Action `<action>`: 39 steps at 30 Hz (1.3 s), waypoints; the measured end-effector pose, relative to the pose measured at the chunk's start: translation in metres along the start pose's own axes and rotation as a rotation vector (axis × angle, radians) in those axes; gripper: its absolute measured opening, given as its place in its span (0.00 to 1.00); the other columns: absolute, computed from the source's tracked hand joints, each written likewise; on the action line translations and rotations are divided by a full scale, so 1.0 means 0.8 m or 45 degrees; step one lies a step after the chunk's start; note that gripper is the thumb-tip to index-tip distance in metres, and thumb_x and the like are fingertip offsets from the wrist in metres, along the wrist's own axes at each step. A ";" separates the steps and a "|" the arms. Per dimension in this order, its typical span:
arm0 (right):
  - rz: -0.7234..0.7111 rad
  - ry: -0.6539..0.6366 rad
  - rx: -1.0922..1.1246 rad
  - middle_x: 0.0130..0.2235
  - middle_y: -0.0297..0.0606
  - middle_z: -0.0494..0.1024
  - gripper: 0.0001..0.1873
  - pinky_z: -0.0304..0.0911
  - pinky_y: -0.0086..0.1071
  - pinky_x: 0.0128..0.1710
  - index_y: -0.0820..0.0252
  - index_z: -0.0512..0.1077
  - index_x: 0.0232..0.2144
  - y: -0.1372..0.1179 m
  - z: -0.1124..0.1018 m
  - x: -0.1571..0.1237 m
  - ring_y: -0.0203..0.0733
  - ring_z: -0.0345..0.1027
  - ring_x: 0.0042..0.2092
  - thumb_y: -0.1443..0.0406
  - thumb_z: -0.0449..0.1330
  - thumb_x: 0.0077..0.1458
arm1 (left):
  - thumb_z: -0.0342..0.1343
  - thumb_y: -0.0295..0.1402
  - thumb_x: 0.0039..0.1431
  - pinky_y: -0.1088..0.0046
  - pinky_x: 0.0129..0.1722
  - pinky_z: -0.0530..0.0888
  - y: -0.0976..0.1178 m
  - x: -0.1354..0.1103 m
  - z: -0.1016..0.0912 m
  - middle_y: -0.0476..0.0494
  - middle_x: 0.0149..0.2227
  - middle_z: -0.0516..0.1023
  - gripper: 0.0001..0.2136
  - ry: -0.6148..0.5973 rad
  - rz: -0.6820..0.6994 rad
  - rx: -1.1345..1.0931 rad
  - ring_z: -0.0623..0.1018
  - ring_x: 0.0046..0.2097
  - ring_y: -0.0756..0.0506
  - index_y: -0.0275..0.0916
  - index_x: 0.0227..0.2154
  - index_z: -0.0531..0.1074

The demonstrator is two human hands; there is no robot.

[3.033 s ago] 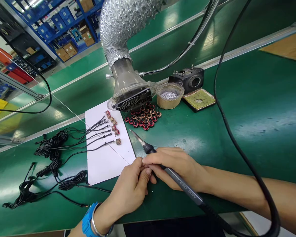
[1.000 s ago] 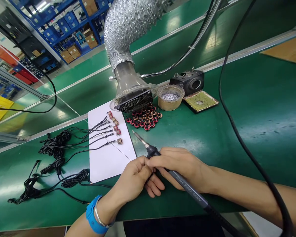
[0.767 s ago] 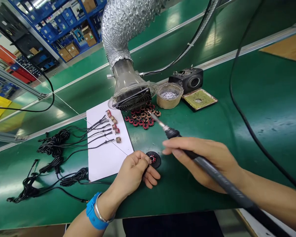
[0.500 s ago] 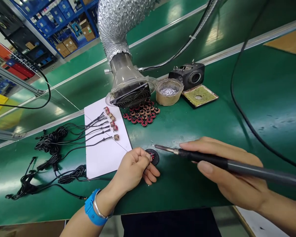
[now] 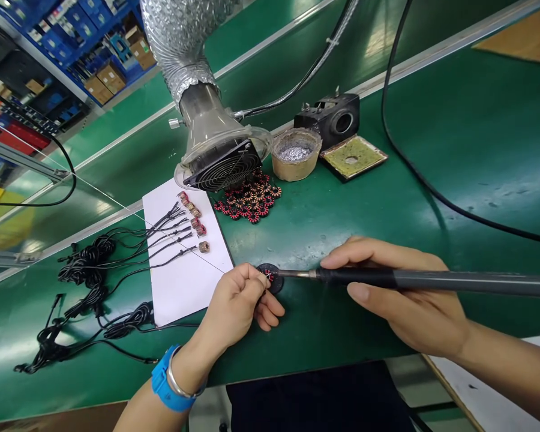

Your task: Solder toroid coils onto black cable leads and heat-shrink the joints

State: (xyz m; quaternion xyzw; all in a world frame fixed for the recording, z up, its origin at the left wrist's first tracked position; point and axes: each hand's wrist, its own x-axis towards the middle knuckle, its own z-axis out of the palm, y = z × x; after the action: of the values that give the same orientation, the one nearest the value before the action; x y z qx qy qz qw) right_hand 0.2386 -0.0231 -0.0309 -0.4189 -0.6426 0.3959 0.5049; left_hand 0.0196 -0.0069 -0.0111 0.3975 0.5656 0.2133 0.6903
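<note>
My right hand [image 5: 414, 294] grips a soldering iron [image 5: 454, 281] by its dark handle. The iron's metal tip reaches the small red-wound coil [image 5: 269, 275] on a round black disc [image 5: 276, 285]; exact contact is too small to make out. My left hand [image 5: 239, 300] is closed, thumb and forefinger pinched at the coil's left side. A thin solder wire [image 5: 207, 261] comes from the upper left into this pinch. The other fingers curl below the disc, and the hand hides the disc's left part.
Left of my hands, a white sheet [image 5: 175, 294] carries several coils [image 5: 204, 246] and black cable ends. Bundled black cables [image 5: 90, 264] lie beyond it. Behind are a fume extractor fan [image 5: 225, 168], piled red coils [image 5: 252, 198], a tin of solder bits [image 5: 296, 162], an iron stand [image 5: 328, 120] and a sponge tray [image 5: 355, 157].
The soldering iron has moved left and levelled, its tip going from just off the disc to the coil. My left hand keeps its pinch. The whole view has shifted slightly.
</note>
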 end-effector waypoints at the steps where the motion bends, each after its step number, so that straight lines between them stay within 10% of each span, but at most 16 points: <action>1: 0.000 -0.007 0.002 0.29 0.34 0.73 0.09 0.59 0.30 0.26 0.57 0.72 0.37 0.000 0.000 0.000 0.37 0.64 0.28 0.71 0.55 0.54 | 0.54 0.41 0.58 0.81 0.16 0.69 0.000 0.000 0.000 0.49 0.20 0.78 0.12 0.002 -0.002 0.001 0.73 0.18 0.52 0.38 0.30 0.63; 39: -0.147 -0.044 0.039 0.30 0.36 0.72 0.16 0.61 0.34 0.28 0.56 0.72 0.40 -0.006 -0.002 -0.002 0.39 0.65 0.30 0.74 0.53 0.50 | 0.57 0.43 0.56 0.82 0.16 0.69 0.004 0.000 0.002 0.50 0.18 0.77 0.14 0.004 -0.022 -0.004 0.72 0.16 0.53 0.37 0.28 0.64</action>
State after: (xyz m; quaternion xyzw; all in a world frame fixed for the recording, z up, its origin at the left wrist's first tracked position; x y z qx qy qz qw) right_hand 0.2395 -0.0261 -0.0267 -0.3663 -0.6682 0.3832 0.5220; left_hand 0.0215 -0.0051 -0.0085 0.3913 0.5696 0.2090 0.6919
